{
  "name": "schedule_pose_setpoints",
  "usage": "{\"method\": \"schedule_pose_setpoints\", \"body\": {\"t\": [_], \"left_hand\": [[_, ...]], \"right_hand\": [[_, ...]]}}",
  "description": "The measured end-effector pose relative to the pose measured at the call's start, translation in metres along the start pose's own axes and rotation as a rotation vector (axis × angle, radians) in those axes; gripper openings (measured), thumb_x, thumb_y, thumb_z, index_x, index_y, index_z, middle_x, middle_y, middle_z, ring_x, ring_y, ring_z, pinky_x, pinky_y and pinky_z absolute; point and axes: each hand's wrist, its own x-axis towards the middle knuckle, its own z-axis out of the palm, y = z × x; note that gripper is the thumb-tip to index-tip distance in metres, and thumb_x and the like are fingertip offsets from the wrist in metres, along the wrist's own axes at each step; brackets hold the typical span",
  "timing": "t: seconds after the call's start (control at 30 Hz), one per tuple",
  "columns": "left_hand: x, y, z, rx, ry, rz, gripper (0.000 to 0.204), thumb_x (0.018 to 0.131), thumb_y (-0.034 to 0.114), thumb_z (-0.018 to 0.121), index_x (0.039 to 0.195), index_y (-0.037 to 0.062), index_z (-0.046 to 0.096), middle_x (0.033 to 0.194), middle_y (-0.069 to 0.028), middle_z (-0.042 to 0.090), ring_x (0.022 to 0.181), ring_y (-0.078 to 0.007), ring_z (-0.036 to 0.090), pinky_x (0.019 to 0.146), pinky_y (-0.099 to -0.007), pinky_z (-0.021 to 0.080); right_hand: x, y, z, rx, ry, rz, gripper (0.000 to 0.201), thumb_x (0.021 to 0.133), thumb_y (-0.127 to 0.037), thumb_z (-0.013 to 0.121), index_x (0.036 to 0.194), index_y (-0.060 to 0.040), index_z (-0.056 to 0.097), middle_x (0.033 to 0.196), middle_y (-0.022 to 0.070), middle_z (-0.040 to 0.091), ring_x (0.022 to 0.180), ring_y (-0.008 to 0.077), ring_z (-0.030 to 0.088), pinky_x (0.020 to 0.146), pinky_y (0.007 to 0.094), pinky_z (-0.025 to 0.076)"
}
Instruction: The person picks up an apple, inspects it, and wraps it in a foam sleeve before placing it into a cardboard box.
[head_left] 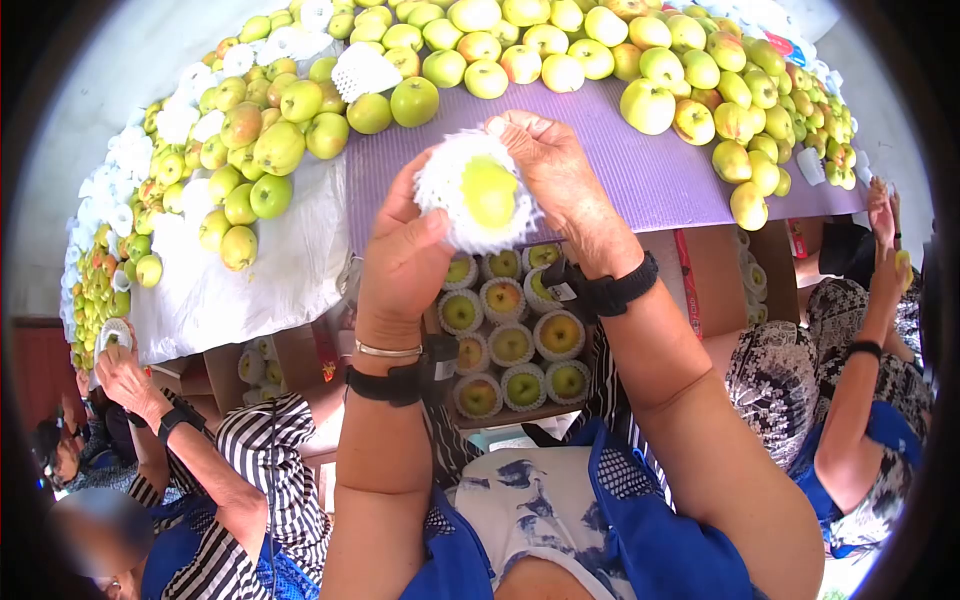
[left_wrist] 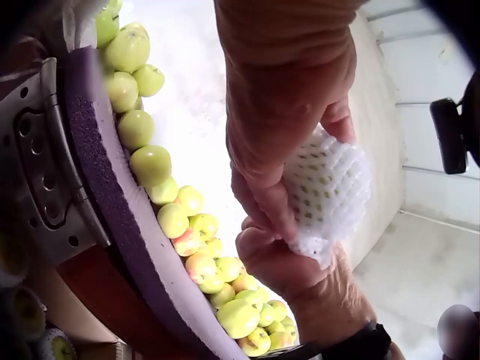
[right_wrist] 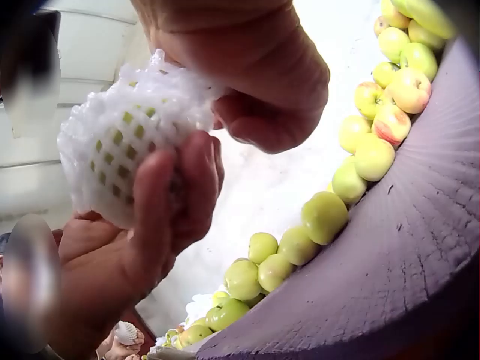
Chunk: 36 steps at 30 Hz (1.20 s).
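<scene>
A green-yellow apple [head_left: 489,192] in a white foam net [head_left: 458,215] is held up over the front edge of the purple mat. My left hand [head_left: 405,255] grips it from the left, thumb and fingers round the net. At the upper right, my right hand [head_left: 560,180] pinches the net's rim. In the left wrist view the net [left_wrist: 328,187] covers most of the apple. The right wrist view shows the left fingers [right_wrist: 154,195] against the net [right_wrist: 112,154], with the right hand [right_wrist: 255,82] at its edge.
Loose apples [head_left: 485,79] lie along the far side of the purple mat [head_left: 620,165]. Below my hands is a box of netted apples [head_left: 510,345]. White plastic sheeting [head_left: 250,300] lies at left. Other people sit on both sides, a raised forearm [head_left: 215,465] at left.
</scene>
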Motion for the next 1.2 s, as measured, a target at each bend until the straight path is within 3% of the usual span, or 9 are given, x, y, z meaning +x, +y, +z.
{"method": "schedule_pose_setpoints", "body": {"t": [0.17, 0.23, 0.43, 0.57, 0.73, 0.87, 0.97, 1.2], "left_hand": [[0.007, 0.000, -0.004, -0.060, 0.102, 0.169, 0.054, 0.084, 0.004, 0.050, 0.134, 0.0021, 0.030, 0.134, -0.0134, 0.037, 0.124, -0.0276, 0.037, 0.104, -0.0457, 0.030], [0.008, -0.001, -0.005, -0.113, 0.100, 0.181, 0.053, 0.085, 0.004, 0.049, 0.134, 0.0024, 0.029, 0.135, -0.0138, 0.036, 0.125, -0.0280, 0.037, 0.104, -0.0462, 0.030], [0.003, 0.003, -0.011, 0.078, 0.123, -0.026, 0.052, 0.087, 0.008, 0.048, 0.135, 0.0020, 0.028, 0.132, -0.0150, 0.040, 0.121, -0.0284, 0.042, 0.100, -0.0465, 0.036], [0.004, 0.002, -0.006, -0.053, 0.145, -0.014, 0.047, 0.089, 0.011, 0.048, 0.131, 0.0016, 0.032, 0.128, -0.0145, 0.044, 0.117, -0.0281, 0.046, 0.096, -0.0466, 0.039], [0.003, -0.002, -0.009, -0.016, 0.221, 0.026, 0.040, 0.090, 0.012, 0.049, 0.126, 0.0023, 0.036, 0.125, -0.0135, 0.047, 0.115, -0.0279, 0.048, 0.095, -0.0467, 0.041], [0.003, -0.003, -0.008, -0.005, 0.190, 0.039, 0.043, 0.090, 0.012, 0.051, 0.128, 0.0029, 0.034, 0.126, -0.0136, 0.046, 0.116, -0.0276, 0.048, 0.095, -0.0463, 0.041], [0.003, -0.007, -0.005, 0.006, 0.163, 0.045, 0.044, 0.090, 0.013, 0.051, 0.129, 0.0031, 0.034, 0.126, -0.0133, 0.046, 0.116, -0.0272, 0.048, 0.095, -0.0456, 0.042], [0.003, -0.003, -0.005, -0.063, 0.181, -0.028, 0.044, 0.089, 0.012, 0.052, 0.129, 0.0023, 0.035, 0.126, -0.0116, 0.046, 0.117, -0.0254, 0.047, 0.095, -0.0440, 0.041]], "right_hand": [[0.001, -0.004, -0.007, -0.124, -0.089, 0.157, 0.016, 0.087, -0.015, 0.058, 0.090, 0.0005, 0.060, 0.078, 0.0027, 0.060, 0.067, 0.0086, 0.056, 0.053, 0.0206, 0.046], [0.001, 0.001, -0.004, 0.038, -0.090, 0.145, 0.014, 0.086, -0.014, 0.059, 0.089, 0.0000, 0.061, 0.079, 0.0040, 0.061, 0.068, 0.0096, 0.057, 0.052, 0.0202, 0.046], [0.003, 0.006, -0.011, 0.088, -0.028, 0.110, 0.009, 0.084, -0.011, 0.061, 0.089, -0.0023, 0.060, 0.082, 0.0051, 0.062, 0.071, 0.0107, 0.059, 0.055, 0.0219, 0.047], [0.002, 0.009, -0.010, -0.007, -0.028, 0.089, 0.010, 0.083, -0.010, 0.062, 0.090, -0.0035, 0.060, 0.083, 0.0046, 0.063, 0.071, 0.0109, 0.059, 0.060, 0.0250, 0.048], [0.000, 0.005, -0.012, 0.204, -0.064, 0.165, 0.012, 0.086, -0.013, 0.059, 0.092, -0.0028, 0.059, 0.086, 0.0042, 0.064, 0.076, 0.0119, 0.061, 0.065, 0.0267, 0.050], [0.004, 0.007, -0.021, 0.339, -0.120, 0.208, 0.015, 0.089, -0.015, 0.054, 0.093, -0.0014, 0.058, 0.087, 0.0057, 0.064, 0.078, 0.0136, 0.062, 0.069, 0.0276, 0.052], [0.002, 0.009, -0.004, 0.346, 0.054, 0.184, 0.017, 0.090, -0.017, 0.055, 0.093, -0.0004, 0.058, 0.087, 0.0062, 0.064, 0.077, 0.0130, 0.061, 0.069, 0.0267, 0.051], [0.000, 0.004, 0.000, 0.208, 0.063, 0.131, 0.019, 0.087, -0.020, 0.061, 0.086, -0.0005, 0.060, 0.081, 0.0041, 0.063, 0.072, 0.0100, 0.058, 0.067, 0.0241, 0.048]]}}
